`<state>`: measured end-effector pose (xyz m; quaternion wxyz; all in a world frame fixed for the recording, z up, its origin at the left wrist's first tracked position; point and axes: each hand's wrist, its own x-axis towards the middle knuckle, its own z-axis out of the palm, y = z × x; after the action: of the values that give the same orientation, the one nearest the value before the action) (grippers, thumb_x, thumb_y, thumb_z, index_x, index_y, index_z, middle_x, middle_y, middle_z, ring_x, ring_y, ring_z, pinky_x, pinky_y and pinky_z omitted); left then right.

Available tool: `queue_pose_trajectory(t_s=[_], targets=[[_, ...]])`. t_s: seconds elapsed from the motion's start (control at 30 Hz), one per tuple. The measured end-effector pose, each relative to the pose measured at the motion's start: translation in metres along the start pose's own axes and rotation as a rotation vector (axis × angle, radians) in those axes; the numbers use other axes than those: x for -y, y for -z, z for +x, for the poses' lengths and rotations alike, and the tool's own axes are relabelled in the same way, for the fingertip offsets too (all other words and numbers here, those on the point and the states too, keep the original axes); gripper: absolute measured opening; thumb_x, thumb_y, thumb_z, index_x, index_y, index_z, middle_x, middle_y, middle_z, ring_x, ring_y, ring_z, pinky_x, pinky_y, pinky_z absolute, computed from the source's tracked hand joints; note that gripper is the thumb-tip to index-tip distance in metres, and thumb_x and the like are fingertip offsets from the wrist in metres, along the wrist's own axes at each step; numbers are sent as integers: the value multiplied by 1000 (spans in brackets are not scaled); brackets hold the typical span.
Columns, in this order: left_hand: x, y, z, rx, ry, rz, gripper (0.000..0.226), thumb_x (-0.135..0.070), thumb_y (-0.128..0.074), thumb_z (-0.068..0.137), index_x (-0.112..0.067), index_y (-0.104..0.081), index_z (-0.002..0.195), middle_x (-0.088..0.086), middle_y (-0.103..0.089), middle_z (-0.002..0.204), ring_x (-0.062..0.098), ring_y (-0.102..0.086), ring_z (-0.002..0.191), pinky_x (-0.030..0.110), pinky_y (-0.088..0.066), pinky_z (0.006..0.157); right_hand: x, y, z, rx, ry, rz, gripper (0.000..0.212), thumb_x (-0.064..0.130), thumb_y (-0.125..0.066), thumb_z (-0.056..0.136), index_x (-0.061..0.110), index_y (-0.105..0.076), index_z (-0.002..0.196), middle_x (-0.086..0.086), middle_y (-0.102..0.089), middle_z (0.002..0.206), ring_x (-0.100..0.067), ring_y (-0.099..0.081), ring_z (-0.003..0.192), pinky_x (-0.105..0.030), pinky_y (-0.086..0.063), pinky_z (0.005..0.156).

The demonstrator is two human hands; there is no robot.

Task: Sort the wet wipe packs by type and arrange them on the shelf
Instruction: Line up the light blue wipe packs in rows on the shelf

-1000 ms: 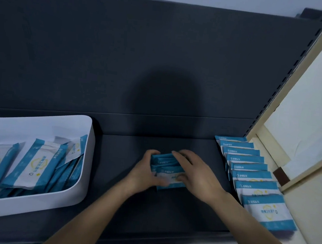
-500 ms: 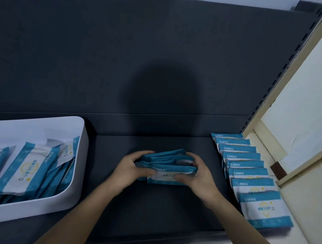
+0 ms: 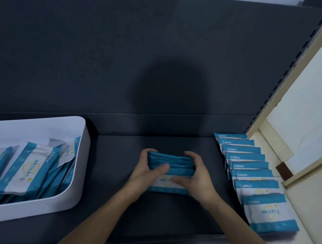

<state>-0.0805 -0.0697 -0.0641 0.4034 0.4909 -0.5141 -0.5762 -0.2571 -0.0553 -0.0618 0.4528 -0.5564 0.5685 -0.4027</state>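
Mid-shelf (image 3: 110, 186): gripping stack (image 3: 172, 161) of wipe packs from both ends. Left hand (image 3: 143, 174) on left end, fingers curled round the back, thumb laid across the front pack. Right hand (image 3: 199, 181) on right end, fingers curled over the top and back, thumb in front on the white label. Stack bottom on or just above the deck, can't tell which. Several teal-and-white packs pressed together, front face visible, exact count unclear.

Right end of shelf: row (image 3: 248, 169) of same-looking packs, overlapped like shingles, running from back panel (image 3: 103, 57) to front edge, well apart from the stack.

Left: white bin (image 3: 83, 153) on the shelf, loose packs (image 3: 28, 168) inside, some leaning, some lying flat.

Head shadow (image 3: 171, 91) on the panel above the hands.
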Motion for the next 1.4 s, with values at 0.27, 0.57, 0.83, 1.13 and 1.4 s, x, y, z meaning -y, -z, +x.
queue_pose_trajectory(t_s=[0.27,0.57,0.83,1.13,1.4], targets=[[-4,2,18,42,-92,362,78,-14,-81,75,-27,-28,130,-10,-49,115,0,-53,104,7,-47,79,1,11,11,-44,72,-170,56,10,-81,73,24,-47,115,9,-58,106,1,-57,97,-11,-49,83],[-10,-19,53,-64,-47,350,70,-13,-82,73,-21,-38,127,-13,-57,110,-3,-58,94,10,-49,72,15,45,51,-66,4,-332,81,10,-76,78,21,-31,143,5,-50,117,-6,-50,104,-12,-40,79],[-19,-54,113,-57,19,296,59,-9,-79,75,-15,-44,122,-4,-62,113,6,-60,98,24,-51,85,15,88,103,-76,-18,-469,75,13,-77,78,14,-37,141,-8,-55,132,-20,-52,119,-17,-38,88],[-19,-62,132,56,10,243,34,-13,-76,80,-19,-59,108,-1,-68,105,13,-65,98,32,-55,88,12,106,117,94,27,-734,78,30,-78,77,11,-39,142,-13,-41,140,-23,-41,128,-17,-29,98],[-11,-63,124,15,14,300,42,-5,-67,85,-25,-48,117,-8,-63,107,3,-61,96,19,-51,79,9,91,109,273,136,-1126,90,60,-52,87,10,-14,151,-9,-5,160,-22,4,147,-35,-9,121]])
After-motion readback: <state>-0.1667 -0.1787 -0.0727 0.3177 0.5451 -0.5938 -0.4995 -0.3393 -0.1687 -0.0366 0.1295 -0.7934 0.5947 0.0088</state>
